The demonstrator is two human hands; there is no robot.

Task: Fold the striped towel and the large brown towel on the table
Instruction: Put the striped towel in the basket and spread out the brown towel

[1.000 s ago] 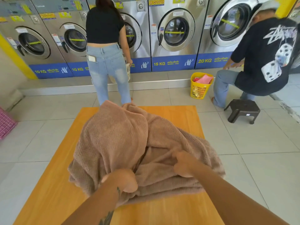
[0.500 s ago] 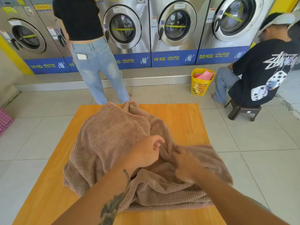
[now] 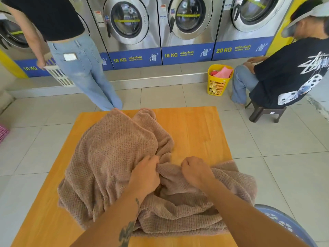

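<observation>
The large brown towel (image 3: 114, 157) lies crumpled in a heap on the orange wooden table (image 3: 199, 132), covering most of its near half. My left hand (image 3: 145, 175) and my right hand (image 3: 196, 171) sit close together at the middle of the heap, each with curled fingers gripping a bunched edge of the brown towel. No striped towel shows; anything under the heap is hidden.
A standing person (image 3: 78, 56) with a white basket (image 3: 59, 75) is just beyond the table's far left corner. A seated person (image 3: 284, 75) on a dark stool (image 3: 263, 113) and a yellow basket (image 3: 218, 81) are at the right. A blue basket (image 3: 284, 223) stands at my near right.
My left hand moved from the towel's near edge up to the middle beside my right hand and took hold of the cloth. The standing person shifted left.
</observation>
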